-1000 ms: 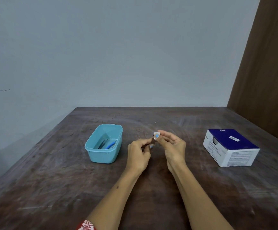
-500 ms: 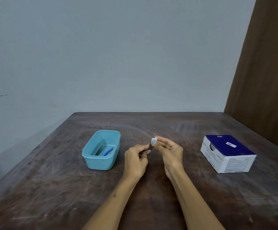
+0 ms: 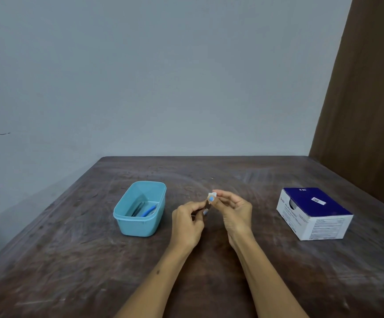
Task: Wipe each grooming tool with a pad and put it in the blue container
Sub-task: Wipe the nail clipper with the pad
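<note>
A: 2 hands are meeting over the middle of a worn wooden table. The right hand is pinching a small white pad between thumb and fingertips, the other fingers loosely curled. The left hand is curling around something small and dark, presumably the grooming tool, with its tip running up into the pad.

B: Which tool is it?

A: I cannot tell. It is almost wholly hidden by the fingers, and what is showing is too small to name.

B: And where is it going afterwards?

A: Into the blue container, which is sitting just left of the left hand. At least 2 tools are already lying in it, 1 metal and 1 with a blue handle. A blue-and-white box is standing well apart on the right.

B: What is looking risky?

A: In my judgement, the grip. Both hands are working at the fingertips on something tiny, so a hard rub could be pulling the tool out of the left hand and dropping it on the table. The pad is also being held by very little, so it may be slipping off before the whole tool is wiped. A sharp tip, if there is 1, could be nicking a finger.
</note>
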`<state>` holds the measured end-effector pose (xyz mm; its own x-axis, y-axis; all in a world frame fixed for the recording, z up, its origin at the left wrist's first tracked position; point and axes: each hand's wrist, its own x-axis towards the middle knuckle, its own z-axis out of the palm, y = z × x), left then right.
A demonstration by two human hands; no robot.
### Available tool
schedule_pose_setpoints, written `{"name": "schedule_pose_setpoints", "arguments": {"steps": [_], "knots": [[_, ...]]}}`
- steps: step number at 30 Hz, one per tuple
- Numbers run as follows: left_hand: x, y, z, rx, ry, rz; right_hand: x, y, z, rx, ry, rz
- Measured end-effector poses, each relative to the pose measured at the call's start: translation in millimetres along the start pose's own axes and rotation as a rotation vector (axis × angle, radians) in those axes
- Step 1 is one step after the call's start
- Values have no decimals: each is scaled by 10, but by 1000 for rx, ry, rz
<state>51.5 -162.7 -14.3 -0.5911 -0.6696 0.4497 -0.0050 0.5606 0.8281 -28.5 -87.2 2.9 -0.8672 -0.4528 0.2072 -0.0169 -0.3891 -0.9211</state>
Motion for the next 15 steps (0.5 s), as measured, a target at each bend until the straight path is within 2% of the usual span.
{"name": "schedule_pose_setpoints", "arguments": {"steps": [6, 10, 13, 15], "knots": [[-36, 93, 14, 11, 15, -10, 13, 11, -6, 54, 144, -22], [-13, 280, -139, -4, 147, -15, 47, 47, -32, 66, 264, -8], [83, 452, -486, 50, 294, -7, 53, 80, -25, 32, 258, -3], [178, 549, -786, 183, 351, -62, 38, 107, -1, -37, 236, -38]]}}
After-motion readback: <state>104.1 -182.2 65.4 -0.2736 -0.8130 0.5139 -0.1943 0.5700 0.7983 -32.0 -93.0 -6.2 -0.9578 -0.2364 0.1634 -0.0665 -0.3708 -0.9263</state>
